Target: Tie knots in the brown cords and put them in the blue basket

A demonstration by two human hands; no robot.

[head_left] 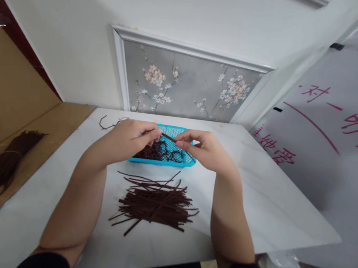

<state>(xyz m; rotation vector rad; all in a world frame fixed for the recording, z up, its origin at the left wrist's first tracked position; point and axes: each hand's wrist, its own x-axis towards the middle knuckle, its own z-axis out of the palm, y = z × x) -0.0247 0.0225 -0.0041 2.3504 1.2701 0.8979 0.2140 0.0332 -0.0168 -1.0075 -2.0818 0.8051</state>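
Brown strip (168, 137) is pinched taut between your left hand (133, 140) and right hand (201, 149), above the basket (180, 162), for a close look.

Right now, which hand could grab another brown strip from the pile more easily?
Probably the left hand. The strip reaches further into its fingers, while the right hand only pinches the tip. The pile lies about midway, so it's close.
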